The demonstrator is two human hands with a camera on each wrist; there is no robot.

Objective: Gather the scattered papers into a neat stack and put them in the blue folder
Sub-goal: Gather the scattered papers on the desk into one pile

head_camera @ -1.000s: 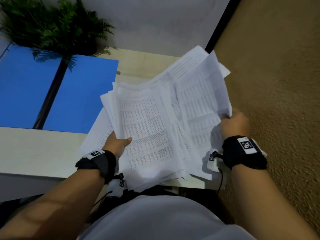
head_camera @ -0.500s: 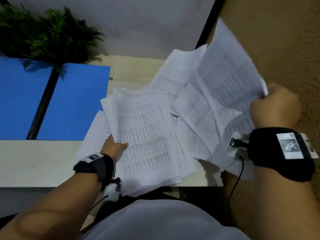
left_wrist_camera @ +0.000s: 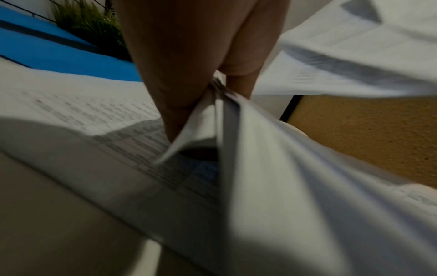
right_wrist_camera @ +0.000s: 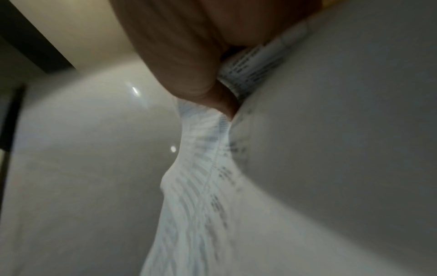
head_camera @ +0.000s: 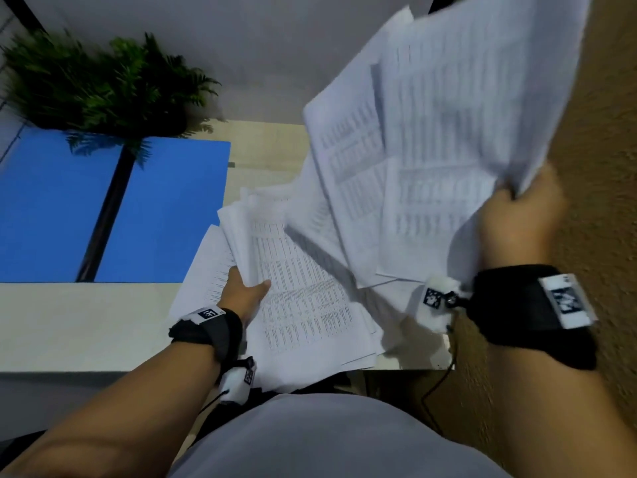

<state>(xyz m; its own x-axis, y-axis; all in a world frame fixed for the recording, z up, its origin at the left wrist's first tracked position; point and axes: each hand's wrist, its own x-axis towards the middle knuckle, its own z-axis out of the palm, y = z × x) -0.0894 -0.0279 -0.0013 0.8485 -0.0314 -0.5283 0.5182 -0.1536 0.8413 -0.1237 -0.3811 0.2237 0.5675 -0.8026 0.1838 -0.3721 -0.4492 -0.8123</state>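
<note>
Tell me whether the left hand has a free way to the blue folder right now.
Probably yes for the path: the blue folder lies open just left of the left hand, nothing between. But that hand grips a batch of papers, so it isn't free.

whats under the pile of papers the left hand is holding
One more printed white sheet pokes out on its left, lying on the pale table. The pile of printed papers hides the table beneath and whether more sheets lie there.
</note>
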